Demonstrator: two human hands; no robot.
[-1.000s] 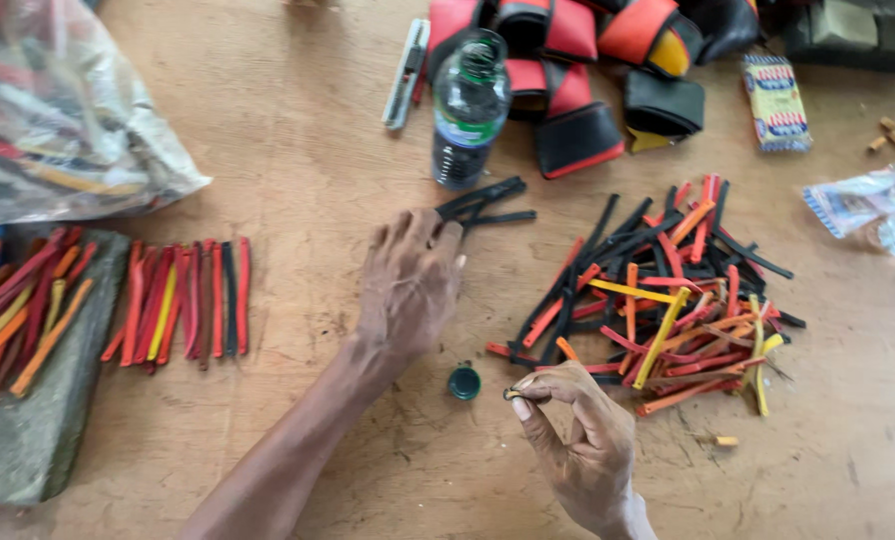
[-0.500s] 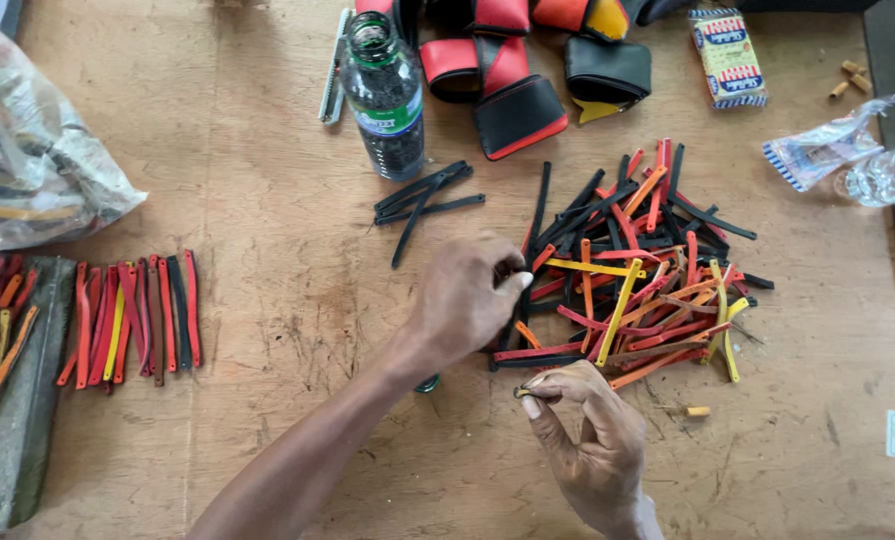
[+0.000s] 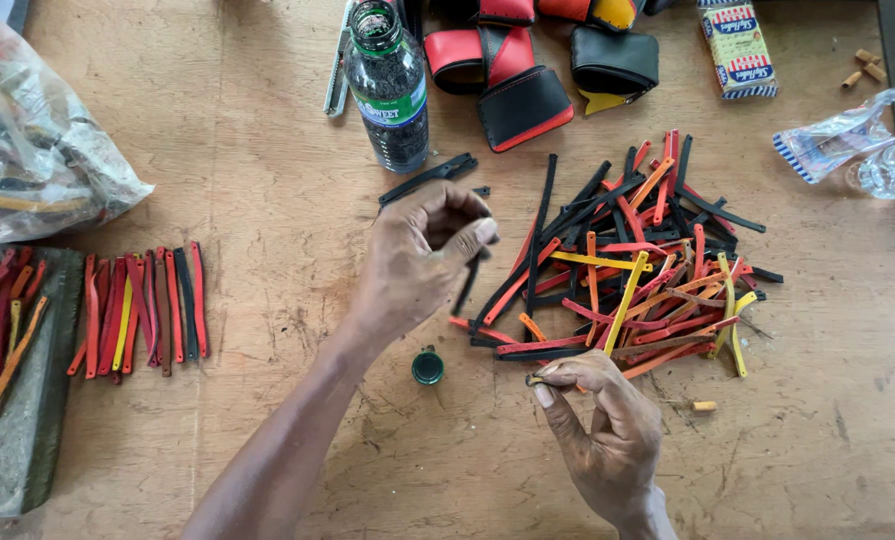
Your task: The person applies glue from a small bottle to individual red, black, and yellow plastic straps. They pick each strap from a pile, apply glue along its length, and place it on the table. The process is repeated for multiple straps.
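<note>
The left forearm reaches up from the lower edge, bare to the wrist. The left hand (image 3: pixel 423 255) is raised with its back to the camera, fingers curled inward and thumb meeting the fingertips in a pinching grip. The right hand (image 3: pixel 603 435) sits lower and nearer the body, wrist bent, knuckles up, thumb and forefinger pressed together at their tips.

Left hand (image 3: pixel 418 260), right hand (image 3: pixel 598 425): bare, sleeveless forearms.

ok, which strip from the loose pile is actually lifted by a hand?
The thin black strip pinched in the left hand, hanging at the pile's left edge; the other coloured strips lie flat on the wooden table.
</note>
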